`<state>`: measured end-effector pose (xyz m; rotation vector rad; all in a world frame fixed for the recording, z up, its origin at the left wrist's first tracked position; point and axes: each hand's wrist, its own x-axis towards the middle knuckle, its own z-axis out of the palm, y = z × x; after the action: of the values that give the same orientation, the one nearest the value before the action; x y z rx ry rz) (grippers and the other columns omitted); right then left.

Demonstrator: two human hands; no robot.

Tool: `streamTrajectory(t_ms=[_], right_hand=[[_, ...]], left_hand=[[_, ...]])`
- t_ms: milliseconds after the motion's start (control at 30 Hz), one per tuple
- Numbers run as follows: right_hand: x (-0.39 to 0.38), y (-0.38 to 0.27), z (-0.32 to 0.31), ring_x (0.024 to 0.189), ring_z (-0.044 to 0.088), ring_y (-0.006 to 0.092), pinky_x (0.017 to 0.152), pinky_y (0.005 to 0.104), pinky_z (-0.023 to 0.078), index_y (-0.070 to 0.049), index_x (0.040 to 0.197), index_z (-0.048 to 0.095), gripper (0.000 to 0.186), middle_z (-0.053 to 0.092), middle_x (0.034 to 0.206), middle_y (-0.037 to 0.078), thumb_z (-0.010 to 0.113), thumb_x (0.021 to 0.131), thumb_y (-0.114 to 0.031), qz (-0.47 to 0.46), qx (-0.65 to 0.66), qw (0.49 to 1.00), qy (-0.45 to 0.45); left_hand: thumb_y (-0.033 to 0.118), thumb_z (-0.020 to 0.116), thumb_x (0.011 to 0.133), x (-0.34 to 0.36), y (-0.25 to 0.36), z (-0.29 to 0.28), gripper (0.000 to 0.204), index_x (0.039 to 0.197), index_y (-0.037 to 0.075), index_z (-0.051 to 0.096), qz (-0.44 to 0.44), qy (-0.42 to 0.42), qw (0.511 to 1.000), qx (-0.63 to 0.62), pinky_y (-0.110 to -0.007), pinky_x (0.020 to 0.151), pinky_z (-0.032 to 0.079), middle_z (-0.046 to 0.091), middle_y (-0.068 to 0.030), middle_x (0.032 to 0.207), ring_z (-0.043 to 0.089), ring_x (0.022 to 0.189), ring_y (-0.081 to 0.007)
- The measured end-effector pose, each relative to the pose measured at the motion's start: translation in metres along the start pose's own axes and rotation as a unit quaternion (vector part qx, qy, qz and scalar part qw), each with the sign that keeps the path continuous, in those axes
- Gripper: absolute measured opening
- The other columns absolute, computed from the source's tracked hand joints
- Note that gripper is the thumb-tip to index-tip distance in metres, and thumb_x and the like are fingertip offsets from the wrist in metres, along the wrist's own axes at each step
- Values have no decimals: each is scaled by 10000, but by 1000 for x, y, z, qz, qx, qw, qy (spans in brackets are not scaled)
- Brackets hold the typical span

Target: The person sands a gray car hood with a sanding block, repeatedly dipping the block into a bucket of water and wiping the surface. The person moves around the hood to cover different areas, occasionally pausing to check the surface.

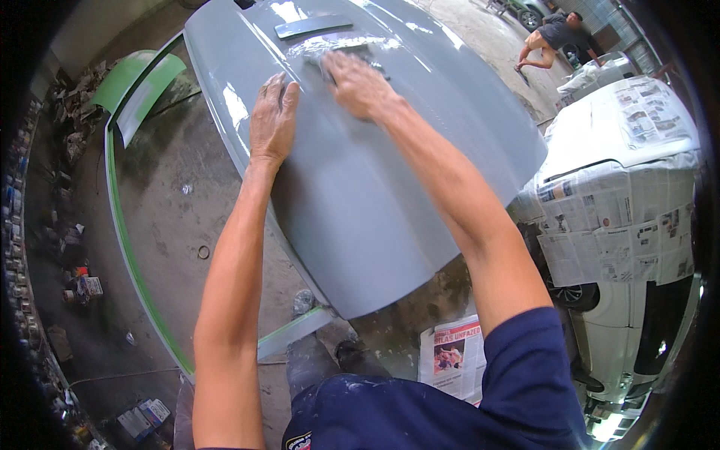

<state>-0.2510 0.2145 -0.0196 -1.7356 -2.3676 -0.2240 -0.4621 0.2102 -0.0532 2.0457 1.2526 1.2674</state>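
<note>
A large grey car hood (360,195) with a wet, glossy surface lies in front of me. My left hand (273,120) rests flat on its left part, fingers stretched out and holding nothing. Farther up, my right hand (352,81) presses a dark flat pad (367,54) against the wet surface; motion smears the fingers, and the hand covers most of the pad. Just beyond it lies a flat, blue-grey rectangular block (313,27), apart from both hands.
A green-edged curved frame (124,232) and a green-and-grey panel (142,90) are at left. Newspaper (454,360) lies near my feet. At right stands a white car (611,322) partly masked with newspaper. Another person (555,41) is at the far right. Small containers line the left edge.
</note>
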Motion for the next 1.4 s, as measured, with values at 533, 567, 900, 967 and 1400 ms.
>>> streamTrajectory(t_ms=[533,567,900,967,1400], right_hand=[[-268,1,-120,1529,437,318,1295,454,344,-52,1538,521,514,446,1660,157,602,1036,-122,-47,77,989,-120],[-233,9,-108,1531,434,317,1297,448,340,-53,1526,534,499,448,1659,156,599,1037,-129,-55,96,988,-110],[45,36,6,1538,411,300,1302,425,325,-119,1614,436,529,416,1679,137,396,1140,-350,-9,-13,1000,-15],[15,25,-17,1540,406,306,1296,414,331,-113,1611,441,535,411,1681,148,403,1137,-358,4,58,998,-23],[-322,-28,-122,1623,245,304,1336,456,219,-37,1681,227,798,247,1757,143,639,1032,-255,-52,5,985,-167]], left_hand=[[654,353,1097,3,-1,2,805,1518,-8,536,-1,-12,999,-50,-454,1247,366,504,-244,1574,467,1482,-395],[655,359,1095,3,-1,2,809,1516,-12,536,3,-11,998,-54,-454,1246,366,504,-247,1573,468,1481,-394],[628,411,1094,0,-2,-4,788,1459,-51,576,-16,7,998,-58,-454,1226,381,559,-276,1511,500,1448,-413],[600,420,1100,-1,-2,-3,761,1446,-57,586,-12,21,999,-44,-453,1218,391,573,-275,1498,512,1437,-415],[523,513,1080,2,-5,0,621,1376,5,686,-16,4,1000,-12,-442,1208,410,587,-218,1518,537,1428,-379]])
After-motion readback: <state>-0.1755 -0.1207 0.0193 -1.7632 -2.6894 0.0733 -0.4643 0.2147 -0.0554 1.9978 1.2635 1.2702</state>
